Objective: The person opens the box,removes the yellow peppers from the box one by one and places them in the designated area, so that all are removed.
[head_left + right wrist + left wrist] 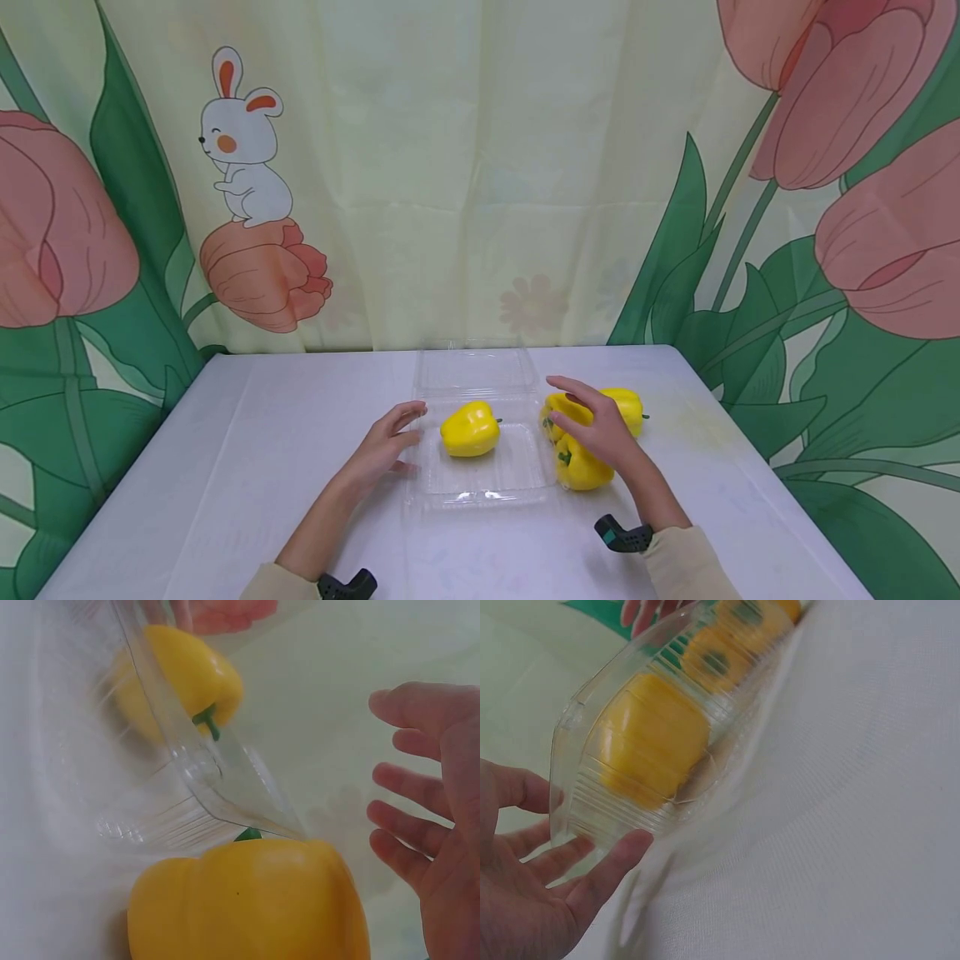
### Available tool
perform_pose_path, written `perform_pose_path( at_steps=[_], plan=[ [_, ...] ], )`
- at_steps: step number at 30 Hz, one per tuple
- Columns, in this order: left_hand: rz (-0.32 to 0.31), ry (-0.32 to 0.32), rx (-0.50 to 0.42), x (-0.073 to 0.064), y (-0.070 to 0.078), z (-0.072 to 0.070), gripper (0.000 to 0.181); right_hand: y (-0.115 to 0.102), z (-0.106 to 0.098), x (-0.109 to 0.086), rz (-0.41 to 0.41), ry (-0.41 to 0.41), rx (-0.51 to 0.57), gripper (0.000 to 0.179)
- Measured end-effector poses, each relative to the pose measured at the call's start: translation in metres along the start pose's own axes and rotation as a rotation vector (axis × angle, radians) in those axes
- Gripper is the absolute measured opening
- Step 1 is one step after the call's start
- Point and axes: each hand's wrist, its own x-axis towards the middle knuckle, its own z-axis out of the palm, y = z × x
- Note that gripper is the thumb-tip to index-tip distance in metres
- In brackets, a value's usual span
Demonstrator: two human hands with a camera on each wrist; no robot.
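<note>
A clear plastic clamshell box (517, 492) lies with its lid (472, 371) folded back. One yellow bell pepper (470, 429) sits in it on its side, its green stem to the right. My left hand (386, 442) is at the box's left side, fingers spread and fingertips by the wall (574, 817); whether they press on it I cannot tell. Over a group of yellow bell peppers (583, 471) right of the box hovers my right hand (596, 425), fingers apart and holding nothing. It partly hides those peppers in the head view.
A white cloth covers the table (285, 425). Behind it hangs a curtain (465, 208) printed with tulips and a rabbit. The loose peppers stand close against the box's right wall. Each wrist wears a black device (622, 533).
</note>
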Motion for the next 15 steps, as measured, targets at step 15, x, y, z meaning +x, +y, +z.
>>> perform_pose_path(
  at_steps=[15],
  plan=[
    [-0.009,0.002,0.003,0.0022,-0.0008,-0.0005,0.047,-0.0052,0.0064,0.0032,-0.001,-0.029,0.014,0.051]
  ],
)
